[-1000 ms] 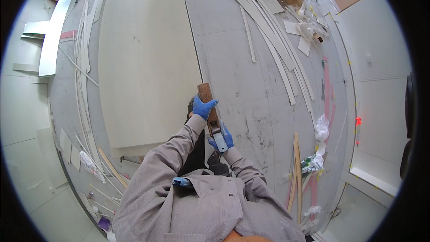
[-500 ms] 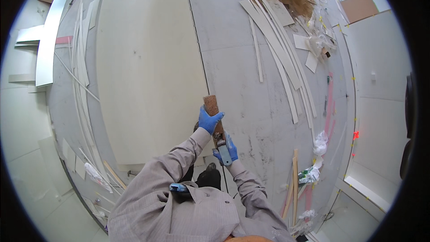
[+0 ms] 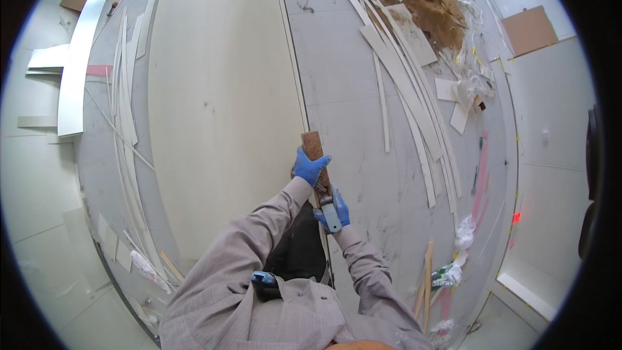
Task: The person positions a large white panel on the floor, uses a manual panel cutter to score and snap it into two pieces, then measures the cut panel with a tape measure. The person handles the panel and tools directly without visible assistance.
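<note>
A hand plane (image 3: 312, 144) with a worn brown body and a pale metal blade lies along the right edge of a long cream board (image 3: 214, 91). Both hands wear blue gloves. My left hand (image 3: 310, 167) is closed around the plane's upper middle. My right hand (image 3: 338, 209) is closed on its near end, beside the blade, partly hidden behind it. My dark-trousered leg shows just below, beside the board's edge.
Long white offcuts (image 3: 405, 91) and loose brown material (image 3: 424, 10) lie at the upper right. Thin strips (image 3: 123, 142) run along the left, near a bright panel (image 3: 81, 65). Wooden slats (image 3: 427, 285) and plastic wrapping (image 3: 463, 233) lie at the lower right.
The surroundings have shifted down and slightly rightward in the picture. The plane, still in both hands, sits further right and a little lower than a second ago. More of my leg shows.
</note>
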`<action>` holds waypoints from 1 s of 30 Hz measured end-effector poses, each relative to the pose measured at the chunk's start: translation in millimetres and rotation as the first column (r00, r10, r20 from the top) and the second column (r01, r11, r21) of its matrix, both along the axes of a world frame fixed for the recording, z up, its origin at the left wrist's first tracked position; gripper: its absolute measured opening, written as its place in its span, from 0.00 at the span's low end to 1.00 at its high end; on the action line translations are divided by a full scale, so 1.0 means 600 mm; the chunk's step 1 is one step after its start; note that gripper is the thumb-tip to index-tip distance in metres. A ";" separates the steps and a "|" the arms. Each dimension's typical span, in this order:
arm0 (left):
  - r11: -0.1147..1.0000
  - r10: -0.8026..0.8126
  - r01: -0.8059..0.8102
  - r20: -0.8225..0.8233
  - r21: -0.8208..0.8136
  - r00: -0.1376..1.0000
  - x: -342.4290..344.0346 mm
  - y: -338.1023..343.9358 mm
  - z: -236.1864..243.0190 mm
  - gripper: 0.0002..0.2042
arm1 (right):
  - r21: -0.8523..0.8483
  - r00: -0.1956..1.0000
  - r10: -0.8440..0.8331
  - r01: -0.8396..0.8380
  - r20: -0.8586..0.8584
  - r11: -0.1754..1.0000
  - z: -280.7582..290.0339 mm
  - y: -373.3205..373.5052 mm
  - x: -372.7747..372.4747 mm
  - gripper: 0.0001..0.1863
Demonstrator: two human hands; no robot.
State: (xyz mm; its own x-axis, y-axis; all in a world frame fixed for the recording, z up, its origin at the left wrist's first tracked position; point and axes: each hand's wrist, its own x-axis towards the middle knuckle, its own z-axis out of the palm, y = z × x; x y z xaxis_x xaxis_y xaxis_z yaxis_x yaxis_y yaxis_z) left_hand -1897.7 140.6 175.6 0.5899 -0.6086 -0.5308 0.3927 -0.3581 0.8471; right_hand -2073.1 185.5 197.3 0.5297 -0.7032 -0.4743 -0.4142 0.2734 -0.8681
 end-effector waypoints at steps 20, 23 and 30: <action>0.999 0.018 -0.017 0.022 -0.045 1.000 0.544 -0.553 -0.016 0.32 | -0.326 0.994 0.088 -0.102 -0.058 0.940 -0.015 -0.557 0.532 0.49; 0.997 0.037 -0.035 0.025 -0.067 0.999 0.634 -0.645 -0.020 0.32 | -0.318 0.995 0.096 -0.103 -0.038 0.942 -0.015 -0.652 0.626 0.48; 0.996 0.044 -0.041 0.036 -0.077 0.998 0.871 -0.868 -0.032 0.32 | -0.219 0.995 0.057 -0.039 0.079 0.975 -0.016 -0.872 0.864 0.47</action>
State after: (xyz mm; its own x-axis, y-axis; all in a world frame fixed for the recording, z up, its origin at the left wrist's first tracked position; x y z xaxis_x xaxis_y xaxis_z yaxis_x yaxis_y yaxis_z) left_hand -1375.0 -380.2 156.6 0.6349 -0.6202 -0.4607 0.3738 -0.2753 0.8857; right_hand -1554.8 -337.6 187.9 0.5967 -0.7574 -0.2651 -0.3452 0.0560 -0.9369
